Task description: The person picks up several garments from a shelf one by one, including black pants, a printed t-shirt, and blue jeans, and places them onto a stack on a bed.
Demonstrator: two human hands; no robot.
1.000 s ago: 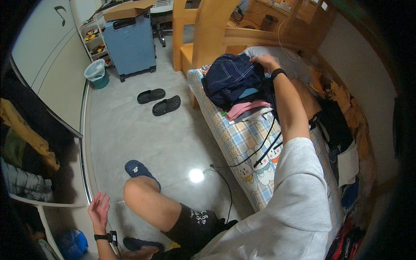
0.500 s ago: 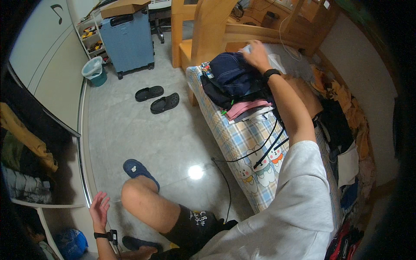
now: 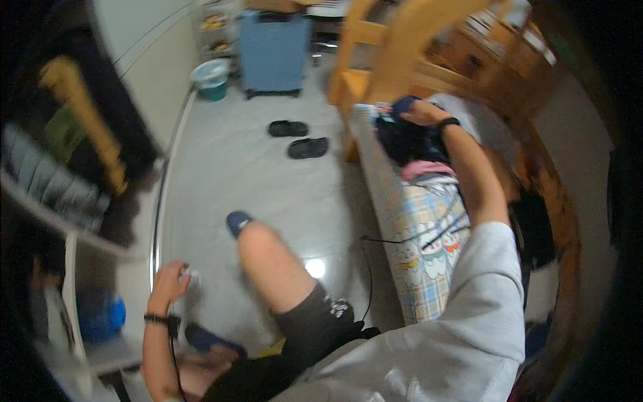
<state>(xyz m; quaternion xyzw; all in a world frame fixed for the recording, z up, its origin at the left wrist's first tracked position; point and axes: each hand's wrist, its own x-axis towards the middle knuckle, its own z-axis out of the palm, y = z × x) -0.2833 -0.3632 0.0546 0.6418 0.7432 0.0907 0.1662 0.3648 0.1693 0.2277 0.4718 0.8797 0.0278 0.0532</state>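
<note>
My right hand (image 3: pixel 423 112) is closed on a dark blue denim garment (image 3: pixel 404 106), bunched at the top of a clothes pile at the bed's far end. Under it lie black clothing (image 3: pixel 414 142) and a pink folded piece (image 3: pixel 426 169). My left hand (image 3: pixel 171 281) hangs low at the left, above the floor beside the wardrobe. Its fingers look bent but are smeared by motion. A pale blur shows by the fingertips, and I cannot make out whether it is an object. Both wrists wear black bands.
The bed (image 3: pixel 418 285) has a plaid cover with cartoon figures and black cables. Black clogs (image 3: pixel 307 148) lie on the floor (image 3: pixel 221 167). Beyond are a blue suitcase (image 3: pixel 274 53), a bin (image 3: pixel 212 84) and a wooden chair (image 3: pixel 356 84). An open wardrobe (image 3: pixel 72 288) stands left.
My right hand has gone from open above the denim garment to gripping it, and the garment is now bunched. My left hand's fingers, spread before, are bent. The view has swung left.
</note>
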